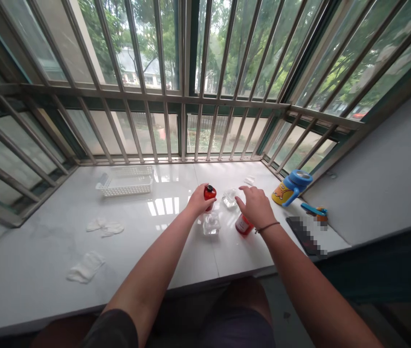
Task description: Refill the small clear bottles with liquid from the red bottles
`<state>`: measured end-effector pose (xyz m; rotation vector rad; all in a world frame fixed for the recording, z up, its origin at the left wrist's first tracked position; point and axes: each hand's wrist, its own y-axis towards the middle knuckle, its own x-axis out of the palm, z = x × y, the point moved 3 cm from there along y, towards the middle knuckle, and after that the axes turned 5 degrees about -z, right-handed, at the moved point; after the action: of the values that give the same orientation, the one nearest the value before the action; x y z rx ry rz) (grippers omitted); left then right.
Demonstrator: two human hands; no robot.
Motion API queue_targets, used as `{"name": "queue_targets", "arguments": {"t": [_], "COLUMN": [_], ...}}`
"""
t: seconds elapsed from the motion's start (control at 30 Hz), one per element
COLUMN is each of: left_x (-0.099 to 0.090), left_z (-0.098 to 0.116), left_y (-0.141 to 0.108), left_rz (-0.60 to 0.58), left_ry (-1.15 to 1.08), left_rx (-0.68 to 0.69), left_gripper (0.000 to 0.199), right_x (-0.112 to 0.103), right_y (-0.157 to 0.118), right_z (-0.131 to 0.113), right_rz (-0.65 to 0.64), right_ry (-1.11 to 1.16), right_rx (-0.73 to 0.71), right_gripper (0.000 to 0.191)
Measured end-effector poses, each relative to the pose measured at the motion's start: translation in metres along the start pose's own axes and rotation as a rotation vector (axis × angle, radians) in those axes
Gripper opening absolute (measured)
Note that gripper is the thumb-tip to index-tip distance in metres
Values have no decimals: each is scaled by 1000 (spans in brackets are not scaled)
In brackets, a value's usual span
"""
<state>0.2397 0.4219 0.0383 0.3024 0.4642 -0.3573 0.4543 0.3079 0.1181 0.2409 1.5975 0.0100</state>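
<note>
My left hand (198, 200) is wrapped round a small red bottle with a black top (210, 192), upright above the white surface. Just in front of it stands a clear glass container (211, 224). My right hand (256, 205) has its fingers apart and holds nothing. Under its thumb side sits a red container with a pale label (243, 224), partly covered by the hand. A second clear glass piece (230, 198) lies between the two hands, near my right fingertips.
A white perforated basket (125, 188) stands at the back left. Crumpled white cloths or gloves (85, 267) lie at left. To the right are a blue and yellow mug (292, 187), a blue strap-like item (314, 210) and a dark flat object (301, 234). Metal window bars (181, 130) border the back.
</note>
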Motion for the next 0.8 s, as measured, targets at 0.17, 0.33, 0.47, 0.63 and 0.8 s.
{"name": "queue_targets", "arguments": {"t": [0.17, 0.33, 0.47, 0.63, 0.8], "left_x": [-40, -106, -155, -196, -203], "left_z": [-15, -35, -44, -54, -58], "left_y": [-36, -111, -180, -248, -278], "left_rz": [108, 248, 350, 469, 507], "left_ry": [67, 134, 203, 325, 358], "left_rx": [-13, -64, -105, -254, -275], "left_gripper": [63, 58, 58, 68, 67], "right_x": [9, 27, 33, 25, -11], "right_y": [49, 90, 103, 98, 82], "right_z": [-14, -21, -27, -39, -67], "right_rz": [-250, -517, -572, -439, -214], "right_ry": [-86, -144, -183, -174, -108], "right_rx": [-9, 6, 4, -25, -120], "right_gripper": [43, 39, 37, 37, 27]}}
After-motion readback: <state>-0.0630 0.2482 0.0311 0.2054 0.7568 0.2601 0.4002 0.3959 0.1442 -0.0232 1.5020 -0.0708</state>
